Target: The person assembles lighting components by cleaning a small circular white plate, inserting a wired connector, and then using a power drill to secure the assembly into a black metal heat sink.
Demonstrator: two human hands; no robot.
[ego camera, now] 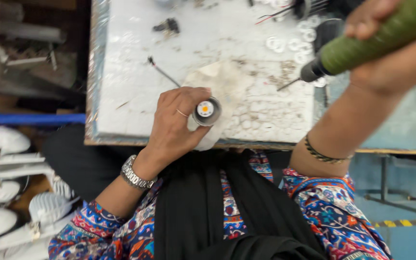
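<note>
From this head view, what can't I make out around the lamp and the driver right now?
- Lamp: the body is hidden by the left hand; only its round face shows.
- Driver: its rear end runs off the top edge, and the right hand is partly cut off there too.
- Driver tip: too thin and blurred to tell its type.
- White rings: too small to count.

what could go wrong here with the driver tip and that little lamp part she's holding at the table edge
1. The left hand grips the small round lamp part with fingers right beside its face; if the driver bit slips on contact, it may jab them.
2. The part sits over the worktable edge, so a loosened grip could drop it into the lap.
3. The right hand holds the green screwdriver tilted, so the bit may seat crooked.
</note>
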